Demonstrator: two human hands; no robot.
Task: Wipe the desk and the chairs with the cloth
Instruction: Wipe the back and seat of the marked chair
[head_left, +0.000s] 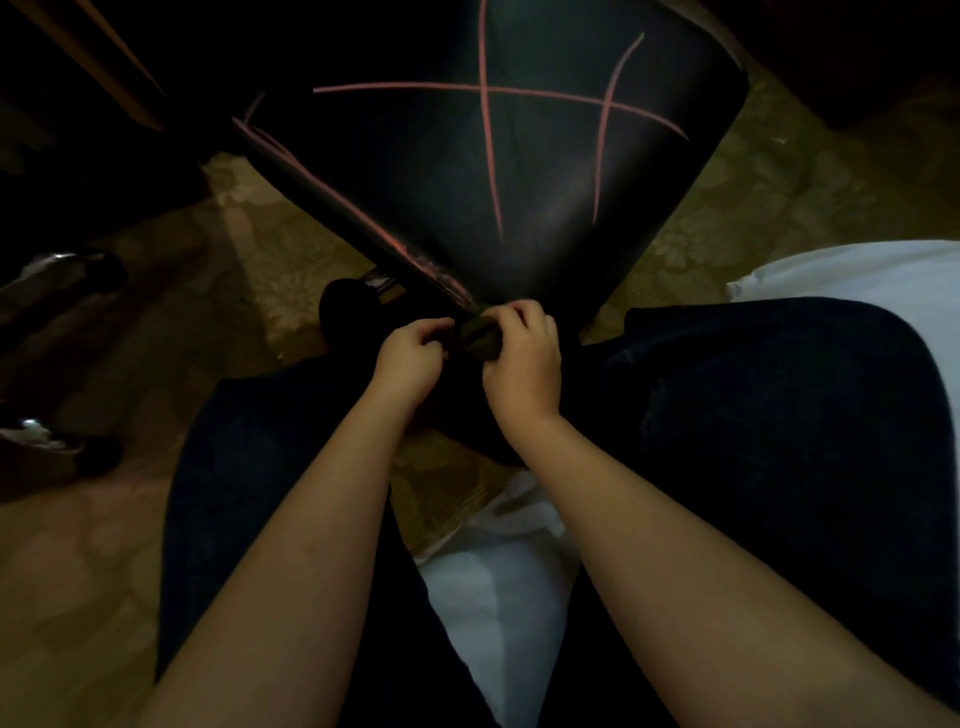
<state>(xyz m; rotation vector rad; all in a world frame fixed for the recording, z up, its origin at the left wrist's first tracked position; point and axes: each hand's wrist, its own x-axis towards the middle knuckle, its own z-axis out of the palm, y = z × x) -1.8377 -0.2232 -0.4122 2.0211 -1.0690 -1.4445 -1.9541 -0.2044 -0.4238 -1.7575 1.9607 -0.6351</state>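
A black chair seat (519, 171) marked with pink chalk lines fills the upper middle of the view, its near corner pointing at me. A small dark cloth (480, 338) is bunched at that corner. My right hand (522, 361) grips the cloth, its fingers curled over the top. My left hand (410, 358) is just to the left of it with its fingers curled toward the cloth; whether it holds a part of the cloth is lost in the dark. Both forearms reach forward over my dark trousers.
A patterned yellowish carpet (249, 260) lies under the chair. Chair wheels (98, 270) show at the left edge. Dark furniture (78, 78) stands at the upper left. White fabric (857, 270) lies at the right and between my legs.
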